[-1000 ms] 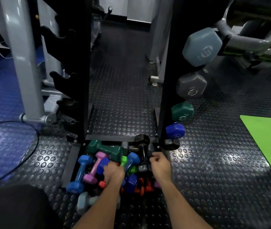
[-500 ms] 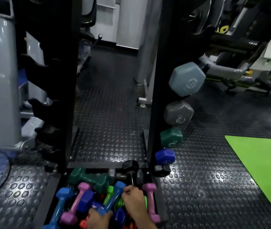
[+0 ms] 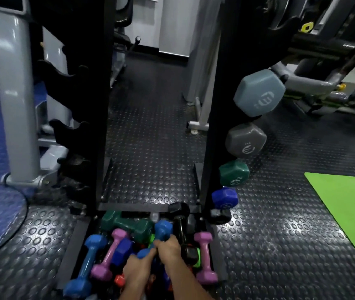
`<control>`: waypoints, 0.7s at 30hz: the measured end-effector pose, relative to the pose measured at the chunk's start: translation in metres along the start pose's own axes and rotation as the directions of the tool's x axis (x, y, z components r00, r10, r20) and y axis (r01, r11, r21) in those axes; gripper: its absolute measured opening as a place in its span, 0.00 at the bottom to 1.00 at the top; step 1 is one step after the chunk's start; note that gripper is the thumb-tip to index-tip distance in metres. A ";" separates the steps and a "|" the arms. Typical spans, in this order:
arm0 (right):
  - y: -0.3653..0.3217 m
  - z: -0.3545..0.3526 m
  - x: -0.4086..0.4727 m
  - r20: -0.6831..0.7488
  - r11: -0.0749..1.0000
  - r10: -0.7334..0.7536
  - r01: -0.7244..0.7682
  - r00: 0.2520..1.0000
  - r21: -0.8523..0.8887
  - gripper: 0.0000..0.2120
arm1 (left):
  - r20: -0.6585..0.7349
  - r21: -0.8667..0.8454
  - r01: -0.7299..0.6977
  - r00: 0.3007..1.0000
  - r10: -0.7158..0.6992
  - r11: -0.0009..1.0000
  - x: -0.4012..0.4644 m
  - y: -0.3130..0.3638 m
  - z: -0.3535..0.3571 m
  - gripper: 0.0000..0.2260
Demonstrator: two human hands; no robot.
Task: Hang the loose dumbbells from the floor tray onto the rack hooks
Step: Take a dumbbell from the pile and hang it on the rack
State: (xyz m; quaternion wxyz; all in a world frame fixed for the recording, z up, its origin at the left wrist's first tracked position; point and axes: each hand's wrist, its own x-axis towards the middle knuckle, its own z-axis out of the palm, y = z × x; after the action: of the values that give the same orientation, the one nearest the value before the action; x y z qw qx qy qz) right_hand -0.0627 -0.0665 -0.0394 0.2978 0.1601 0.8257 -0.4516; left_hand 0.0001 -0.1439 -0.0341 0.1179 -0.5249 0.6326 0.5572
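Here the blue dumbbell (image 3: 159,239) is lying tilted in the floor tray (image 3: 72,252), on top of the pile w/ other loose dumbbells. Prob. light and rigid, coating looks grippy; best taken at the narrow handle betw. the heads. Right hand (image 3: 169,249) is curling round that handle, arm reaching fwd and down. Left hand (image 3: 138,268) is gripping the near blue head. Rack hooks (image 3: 68,131) are standing up-left, vacant.

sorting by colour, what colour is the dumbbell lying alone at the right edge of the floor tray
Pink, both ends and handle: the dumbbell shows clearly in the head view.
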 end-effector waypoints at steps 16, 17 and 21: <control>0.005 0.006 0.037 -0.096 0.972 0.180 -0.162 0.979 0.168 0.06 | -0.007 -0.059 -0.070 0.998 0.070 0.996 0.004 -0.002 -0.006 0.24; 0.011 0.010 0.043 -0.107 0.980 0.170 -0.157 0.980 0.126 0.11 | 0.011 -0.086 -0.064 0.998 0.065 0.994 0.004 -0.006 -0.006 0.23; 0.042 0.022 0.079 -0.134 0.988 0.145 -0.136 0.980 0.074 0.24 | 0.045 -0.140 -0.093 0.994 0.100 0.986 -0.001 -0.009 -0.009 0.22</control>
State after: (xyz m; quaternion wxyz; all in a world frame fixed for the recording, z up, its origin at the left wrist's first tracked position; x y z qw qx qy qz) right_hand -0.0935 -0.0626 -0.1256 0.2654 0.2585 0.8161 -0.4435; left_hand 0.0118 -0.1487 -0.0355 0.0706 -0.4860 0.6140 0.6179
